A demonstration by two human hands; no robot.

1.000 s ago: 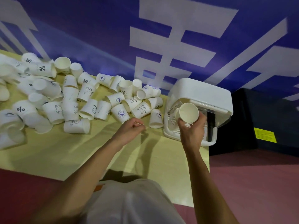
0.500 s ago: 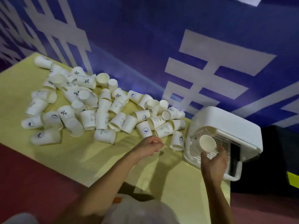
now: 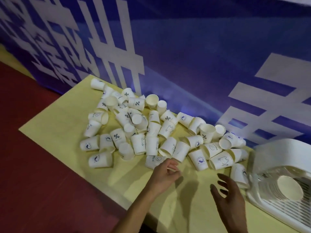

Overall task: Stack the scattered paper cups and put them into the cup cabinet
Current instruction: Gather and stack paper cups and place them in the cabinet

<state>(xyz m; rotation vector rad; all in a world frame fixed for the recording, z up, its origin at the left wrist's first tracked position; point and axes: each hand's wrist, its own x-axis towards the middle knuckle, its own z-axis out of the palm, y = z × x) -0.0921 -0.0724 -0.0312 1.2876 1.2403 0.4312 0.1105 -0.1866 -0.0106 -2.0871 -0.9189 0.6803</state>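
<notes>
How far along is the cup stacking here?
Done: one nested cup stack lies inside the white cup cabinet. In hand: nothing; left hand and right hand hover empty over the yellow table. Left: dozens of loose paper cups lie scattered, unstacked.

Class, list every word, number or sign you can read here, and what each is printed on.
"%": white paper cup near the pile's back, several others too.
"HELLO": white paper cup at the pile's front.
Blue banner: white characters cropped, unreadable.
Other cups' small print: blurred.
</notes>
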